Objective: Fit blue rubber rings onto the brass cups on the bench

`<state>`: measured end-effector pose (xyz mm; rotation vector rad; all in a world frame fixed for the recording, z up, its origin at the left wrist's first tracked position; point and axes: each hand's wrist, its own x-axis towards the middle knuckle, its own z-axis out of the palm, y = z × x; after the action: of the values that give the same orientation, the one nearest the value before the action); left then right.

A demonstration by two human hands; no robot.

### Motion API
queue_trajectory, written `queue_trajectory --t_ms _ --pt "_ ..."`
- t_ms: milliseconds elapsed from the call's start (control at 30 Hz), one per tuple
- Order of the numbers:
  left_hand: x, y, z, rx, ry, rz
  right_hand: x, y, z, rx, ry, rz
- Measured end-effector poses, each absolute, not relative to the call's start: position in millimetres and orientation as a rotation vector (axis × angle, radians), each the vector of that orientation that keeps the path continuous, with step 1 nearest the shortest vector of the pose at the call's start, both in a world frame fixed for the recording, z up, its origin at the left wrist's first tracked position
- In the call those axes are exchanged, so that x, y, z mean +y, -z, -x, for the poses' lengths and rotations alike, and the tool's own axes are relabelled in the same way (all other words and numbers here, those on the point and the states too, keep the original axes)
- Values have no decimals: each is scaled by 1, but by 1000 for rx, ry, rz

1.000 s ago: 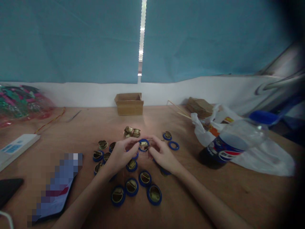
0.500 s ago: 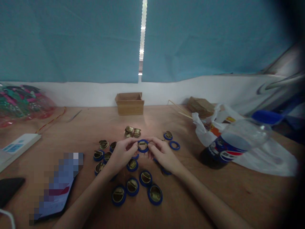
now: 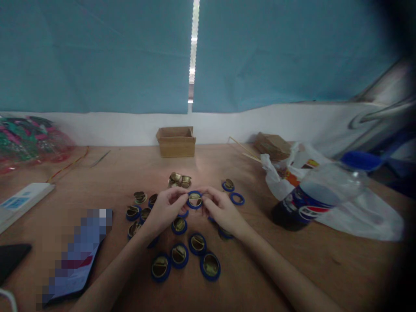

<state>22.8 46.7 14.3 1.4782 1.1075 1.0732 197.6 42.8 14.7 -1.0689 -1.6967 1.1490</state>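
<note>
Between my two hands, a round gold-coloured piece with a bar across it, like a pin-badge back, sits inside a blue ring (image 3: 195,199). The fingers of my left hand (image 3: 169,207) pinch its left rim. On the opposite rim, my right hand (image 3: 221,209) grips with thumb and fingers. Several more gold pieces in blue rings (image 3: 179,255) lie on the table below and beside my hands. Behind them is a small pile of gold pieces without rings (image 3: 179,179). A bare blue ring (image 3: 237,199) lies to the right.
A small open cardboard box (image 3: 176,145) stands at the back. To the right are a Pepsi bottle (image 3: 312,203), a white plastic bag (image 3: 367,221) and a brown paper packet (image 3: 272,146). A phone (image 3: 78,260) and a white power strip (image 3: 24,200) lie at left.
The ringed gold piece has tilted slightly in my fingers, and its bar looks different. Both hands keep hold of it. The whole view has shifted a little.
</note>
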Motion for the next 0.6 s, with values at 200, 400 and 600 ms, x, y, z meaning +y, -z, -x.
queue_trajectory --t_ms 200,400,600 --pt "49 -10 -21 1090 -1057 -1489 42 -11 -198 -1789 -1083 1086" --pt "49 -8 -21 1079 -1022 -1469 42 -12 -195 -1705 -1141 1081" --pt "46 -11 -25 1011 -1018 -1459 44 -15 -194 -1581 -1191 1081"
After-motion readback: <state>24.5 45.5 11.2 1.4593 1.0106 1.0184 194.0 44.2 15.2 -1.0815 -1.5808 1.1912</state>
